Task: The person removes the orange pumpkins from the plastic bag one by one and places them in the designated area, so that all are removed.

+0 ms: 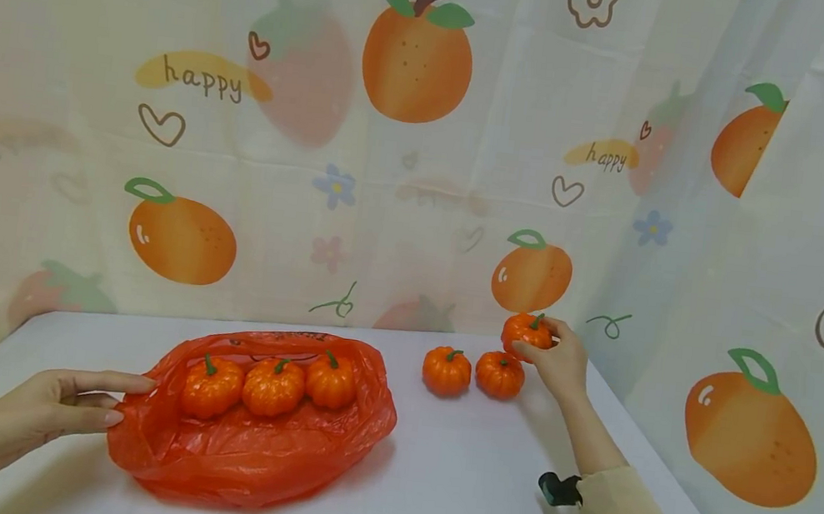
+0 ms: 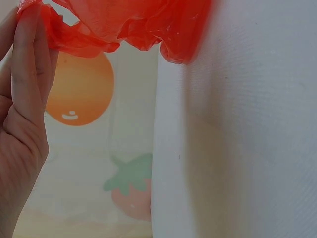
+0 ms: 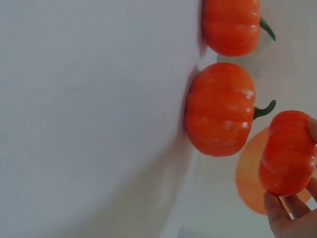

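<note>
My left hand [image 1: 57,408] pinches the left edge of a red plastic bag [image 1: 262,467], whose mouth gapes toward me. Three small orange pumpkins with green stems sit in a row inside, the middle pumpkin [image 1: 273,387] among them. At the right, my right hand [image 1: 559,360] grips another pumpkin [image 1: 527,334] between thumb and fingers, raised above the table. Below it two more stand on the white surface: a near-left pumpkin [image 1: 447,371] and a pumpkin [image 1: 500,375] right under the held one. In the left wrist view, the fingers [image 2: 29,64] hold the crumpled bag rim.
The white table [image 1: 434,477] runs back to a curtain [image 1: 402,206] printed with oranges, strawberries and hearts. More curtain hangs along the right side. A dark strap [image 1: 559,489] shows at the right sleeve cuff.
</note>
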The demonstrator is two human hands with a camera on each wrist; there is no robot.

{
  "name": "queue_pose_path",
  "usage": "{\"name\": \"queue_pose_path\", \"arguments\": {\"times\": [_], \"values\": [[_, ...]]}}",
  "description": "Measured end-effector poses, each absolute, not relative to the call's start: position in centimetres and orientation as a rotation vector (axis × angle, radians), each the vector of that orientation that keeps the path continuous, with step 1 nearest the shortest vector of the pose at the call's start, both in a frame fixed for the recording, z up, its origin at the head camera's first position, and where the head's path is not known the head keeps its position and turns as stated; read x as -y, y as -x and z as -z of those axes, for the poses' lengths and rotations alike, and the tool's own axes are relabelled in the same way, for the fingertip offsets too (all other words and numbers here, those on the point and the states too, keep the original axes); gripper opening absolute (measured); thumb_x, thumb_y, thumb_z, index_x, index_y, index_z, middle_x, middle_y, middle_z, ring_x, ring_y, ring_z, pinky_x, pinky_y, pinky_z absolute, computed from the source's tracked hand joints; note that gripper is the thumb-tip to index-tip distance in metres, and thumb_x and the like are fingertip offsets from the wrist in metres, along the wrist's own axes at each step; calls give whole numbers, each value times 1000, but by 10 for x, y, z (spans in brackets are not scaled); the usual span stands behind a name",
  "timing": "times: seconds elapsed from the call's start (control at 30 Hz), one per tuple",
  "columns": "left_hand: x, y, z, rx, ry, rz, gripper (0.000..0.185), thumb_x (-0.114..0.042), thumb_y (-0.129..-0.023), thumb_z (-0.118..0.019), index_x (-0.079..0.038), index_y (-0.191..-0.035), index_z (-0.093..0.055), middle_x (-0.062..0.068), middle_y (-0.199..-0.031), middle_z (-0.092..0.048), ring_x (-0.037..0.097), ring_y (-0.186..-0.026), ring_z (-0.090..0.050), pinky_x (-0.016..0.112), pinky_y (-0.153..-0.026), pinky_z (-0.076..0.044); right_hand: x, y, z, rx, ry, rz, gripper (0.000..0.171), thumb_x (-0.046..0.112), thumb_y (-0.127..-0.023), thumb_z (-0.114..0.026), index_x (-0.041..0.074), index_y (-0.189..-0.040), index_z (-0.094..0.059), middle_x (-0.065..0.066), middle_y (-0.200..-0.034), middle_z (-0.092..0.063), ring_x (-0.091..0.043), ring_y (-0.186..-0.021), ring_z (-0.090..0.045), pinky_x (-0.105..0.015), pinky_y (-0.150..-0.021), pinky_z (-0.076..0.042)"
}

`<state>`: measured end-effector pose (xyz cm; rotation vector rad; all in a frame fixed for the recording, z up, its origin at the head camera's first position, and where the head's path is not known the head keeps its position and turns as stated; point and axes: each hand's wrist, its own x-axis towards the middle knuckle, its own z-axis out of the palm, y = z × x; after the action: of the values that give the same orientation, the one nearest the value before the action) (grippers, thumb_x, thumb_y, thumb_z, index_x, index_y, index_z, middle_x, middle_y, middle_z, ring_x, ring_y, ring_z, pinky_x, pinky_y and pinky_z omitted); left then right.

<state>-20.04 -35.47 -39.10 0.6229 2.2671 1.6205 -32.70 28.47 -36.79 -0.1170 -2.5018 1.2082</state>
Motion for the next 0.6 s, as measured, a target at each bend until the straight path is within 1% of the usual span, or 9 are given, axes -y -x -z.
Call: {"name": "queue_pose_path", "arguments": {"times": [0.17, 0.27, 0.5, 0.6], "values": [[354, 200, 389, -2274, -635, -1624, 42, 2, -99, -48, 1, -141, -50, -20, -130, -66, 6, -105, -70, 18, -88, -54, -291, 327, 372, 2497, 165, -1221, 69, 27, -87, -74, 3, -144, -45, -21, -147, -48, -38, -128, -49, -52, -108, -47], [353, 200, 388, -2264, -632, -1640, 42, 3, -98, -47, 3, -140, -50, -19, -131, -66, 6, -106, -70, 18, -88, -54, -293, 326, 374, 2482, 196, -1237, 69, 26, -86, -74, 2, -144, -45, -23, -146, -48, -38, -126, -49, -52, -107, -47], [355, 201, 387, -2207, -666, -1659, 43, 4, -99, -45, 3, -142, -48, -20, -134, -63, 6, -110, -69, 19, -89, -55, -301, 328, 379, 2497, 245, -1218, 71, 27, -87, -74, 0, -145, -43, -25, -147, -47, -40, -133, -46, -54, -114, -40], [355, 201, 386, -2199, -672, -1660, 43, 4, -99, -44, 3, -142, -47, -19, -135, -63, 6, -111, -69, 19, -90, -55, -306, 328, 382, 2518, 273, -1203, 71, 28, -87, -72, 0, -145, -42, -25, -149, -46, -41, -133, -45, -55, -114, -39]]}}
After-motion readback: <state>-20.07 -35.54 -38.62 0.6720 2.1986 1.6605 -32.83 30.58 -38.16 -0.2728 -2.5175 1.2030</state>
